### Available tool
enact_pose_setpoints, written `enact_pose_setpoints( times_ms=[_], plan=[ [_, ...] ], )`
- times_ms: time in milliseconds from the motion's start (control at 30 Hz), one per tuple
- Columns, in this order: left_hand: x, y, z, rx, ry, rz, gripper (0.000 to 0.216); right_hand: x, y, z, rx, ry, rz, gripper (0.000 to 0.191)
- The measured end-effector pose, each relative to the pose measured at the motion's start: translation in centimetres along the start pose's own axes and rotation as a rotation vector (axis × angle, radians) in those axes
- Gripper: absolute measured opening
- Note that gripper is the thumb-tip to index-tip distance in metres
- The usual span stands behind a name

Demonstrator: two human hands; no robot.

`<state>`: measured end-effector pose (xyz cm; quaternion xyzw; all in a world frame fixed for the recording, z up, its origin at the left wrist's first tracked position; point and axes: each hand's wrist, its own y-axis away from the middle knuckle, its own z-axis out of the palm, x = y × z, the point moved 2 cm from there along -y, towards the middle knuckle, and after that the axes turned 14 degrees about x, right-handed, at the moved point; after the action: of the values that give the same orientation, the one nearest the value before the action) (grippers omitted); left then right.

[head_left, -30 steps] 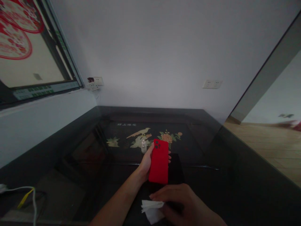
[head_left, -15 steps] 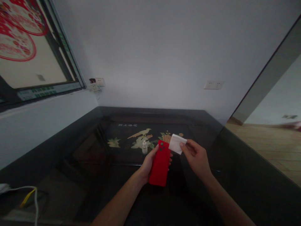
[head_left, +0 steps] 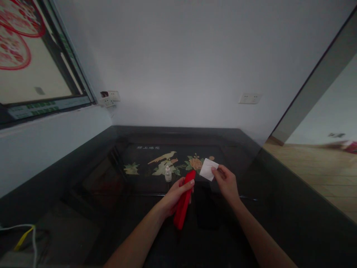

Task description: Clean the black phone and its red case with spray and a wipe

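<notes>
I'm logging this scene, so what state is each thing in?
Phone: tilted, nearly edge-on, gripped in left hand
Tissue: flat, pinched in right hand, apart from phone
Bottle: upright on table
Cable: bent
Window: cannot tell if open or shut

The head view looks forward and down across the dark table [head_left: 279,201] toward the wall [head_left: 178,67].

Red phone [head_left: 182,211] partly hidden by left hand [head_left: 173,196], white cable [head_left: 34,243] cut off, red object [head_left: 351,146] at right edge blurred
</notes>
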<state>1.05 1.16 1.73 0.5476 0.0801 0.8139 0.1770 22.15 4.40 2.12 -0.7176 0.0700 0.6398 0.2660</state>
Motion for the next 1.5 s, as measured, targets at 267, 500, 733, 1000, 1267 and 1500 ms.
enact_pose_setpoints(
  times_ms=[267,500,733,1000,1267,1500],
  plan=[
    [-1.0,-1.1,-0.6,0.196,0.084,-0.102,0.036,0.8,0.1,0.2,-0.037,-0.01,0.008,0.043],
    [-2.4,-2.7,-1.8,0.237,-0.057,0.044,0.024,0.6,0.4,0.5,-0.058,-0.081,0.128,0.044],
    [-1.9,-2.6,-2.5,0.361,-0.338,0.207,0.033,0.6,0.4,0.3,-0.079,-0.043,0.135,0.04],
    [-1.1,-1.5,-2.1,0.462,-0.625,0.372,0.051,1.2,0.2,0.2,-0.09,-0.036,0.12,0.043],
    [-0.4,-0.1,-1.5,0.533,-1.285,0.386,0.036,1.1,0.1,0.1,-0.09,-0.045,0.119,0.039],
    [-0.1,0.0,-1.7,0.543,-1.476,0.356,0.041,1.1,-0.1,-0.1,-0.088,-0.061,0.102,0.036]
  ],
)
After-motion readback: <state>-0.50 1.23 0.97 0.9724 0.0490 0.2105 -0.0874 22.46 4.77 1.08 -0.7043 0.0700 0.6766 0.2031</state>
